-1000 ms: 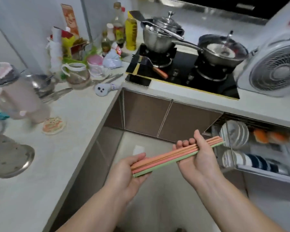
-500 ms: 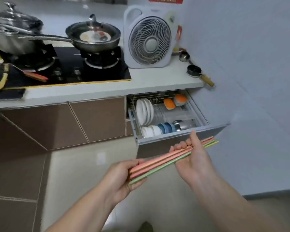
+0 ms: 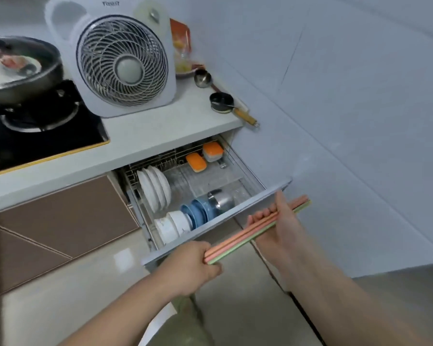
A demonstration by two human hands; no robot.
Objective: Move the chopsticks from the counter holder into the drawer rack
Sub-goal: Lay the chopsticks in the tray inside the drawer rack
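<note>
Chopstick bundle held in both hands in front of the open drawer rack, not yet placed.

Left hand (image 3: 198, 263) is closed on the near end of the chopsticks (image 3: 258, 227); right hand (image 3: 283, 221) is wrapped round the far part, thumb up. Bundle is carried level, just outside the drawer front (image 3: 218, 221). Inside the drawer rack (image 3: 210, 176), white plates (image 3: 154, 188), stacked bowls (image 3: 185, 218) and a steel pot (image 3: 221, 199) fill the left and front. Judged best: bundle kept squared, lifted over the front, lowered into the free wire area on the right; no dedicated slot can be made out.
</note>
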